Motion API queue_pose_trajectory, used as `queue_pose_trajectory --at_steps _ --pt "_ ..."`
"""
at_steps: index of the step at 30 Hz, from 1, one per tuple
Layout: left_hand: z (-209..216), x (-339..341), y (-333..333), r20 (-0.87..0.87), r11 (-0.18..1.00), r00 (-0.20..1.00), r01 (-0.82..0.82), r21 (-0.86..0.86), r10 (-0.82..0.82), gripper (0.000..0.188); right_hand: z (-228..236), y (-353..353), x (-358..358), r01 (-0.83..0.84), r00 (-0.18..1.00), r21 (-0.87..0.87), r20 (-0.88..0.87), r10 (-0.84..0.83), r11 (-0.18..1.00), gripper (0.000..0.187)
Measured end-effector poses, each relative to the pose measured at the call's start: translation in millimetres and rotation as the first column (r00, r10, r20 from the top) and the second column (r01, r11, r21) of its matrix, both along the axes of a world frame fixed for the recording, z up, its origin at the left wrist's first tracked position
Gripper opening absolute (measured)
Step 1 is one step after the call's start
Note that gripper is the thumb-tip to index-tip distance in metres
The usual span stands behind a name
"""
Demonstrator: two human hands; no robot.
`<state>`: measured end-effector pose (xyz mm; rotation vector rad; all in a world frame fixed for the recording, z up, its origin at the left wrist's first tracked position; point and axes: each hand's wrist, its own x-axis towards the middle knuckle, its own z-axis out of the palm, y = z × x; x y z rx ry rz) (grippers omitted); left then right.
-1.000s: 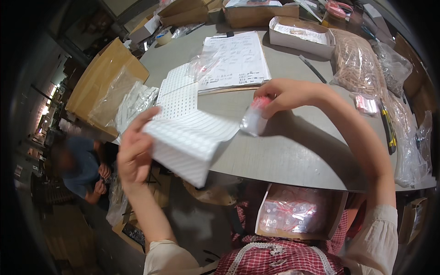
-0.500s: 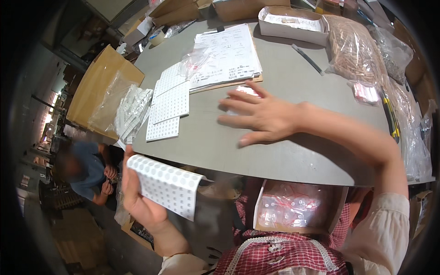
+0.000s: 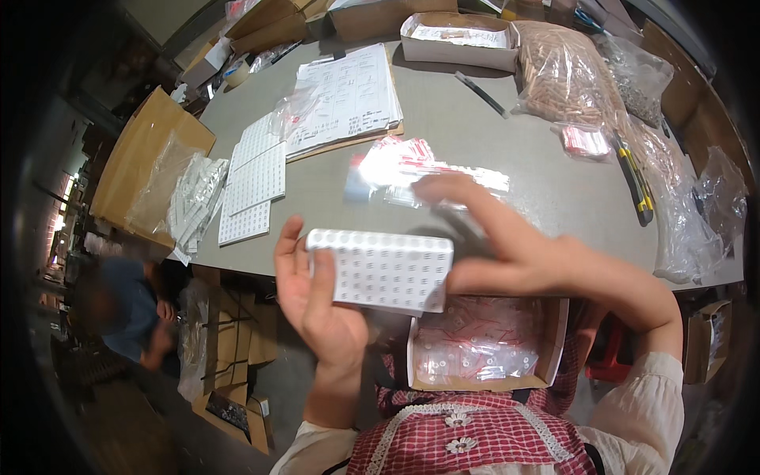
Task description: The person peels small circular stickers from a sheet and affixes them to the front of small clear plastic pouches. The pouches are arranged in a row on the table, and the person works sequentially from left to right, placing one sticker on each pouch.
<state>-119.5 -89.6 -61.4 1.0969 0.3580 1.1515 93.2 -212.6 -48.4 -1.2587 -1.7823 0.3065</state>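
Note:
My left hand [image 3: 324, 305] holds a folded sheet of round stickers [image 3: 388, 273], white with rows of small dark marks, thumb across its front. The sheet is above the table's near edge. My right hand [image 3: 507, 245] is at the sheet's right end, its fingers apart and its thumb close to the edge; whether they touch I cannot tell. Beyond it, a spread of small clear zip bags [image 3: 396, 162] with red strips lies shining on the table. Below, on my lap, an open box [image 3: 558, 336] holds similar bags with small white round pieces.
More sticker sheets [image 3: 257, 178] lie at the left beside papers on a clipboard [image 3: 348, 99]. A pen [image 3: 481, 95], a white box [image 3: 459, 51], a bag of brown sticks [image 3: 562, 75] and a yellow-black cutter [image 3: 633, 182] are farther right. Another person [image 3: 131, 309] sits at left.
My left hand has brought the sticker sheet rightward and up, in front of me. My right hand has drawn back from the small bags, which now lie spread out, toward the sheet.

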Motion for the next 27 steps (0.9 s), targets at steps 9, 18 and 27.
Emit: queue_pose_trajectory --at_steps 9,18,27 --pt "4.9 -8.0 6.3 -0.323 0.960 0.945 0.136 0.245 -0.051 0.057 17.7 -26.7 -19.4 -0.017 0.826 -0.401 -0.521 -0.213 0.916 0.049" --pt "8.2 8.0 7.8 -0.475 0.929 0.830 0.364 0.063 -0.293 0.012 12.5 -29.8 -7.4 0.171 0.903 -0.448 -0.286 -0.321 0.878 0.035" --pt "-7.7 16.6 17.4 -0.573 0.898 0.800 0.371 0.236 -0.180 0.010 26.5 -9.4 -13.4 0.358 0.885 -0.099 0.352 -0.304 0.928 0.020"
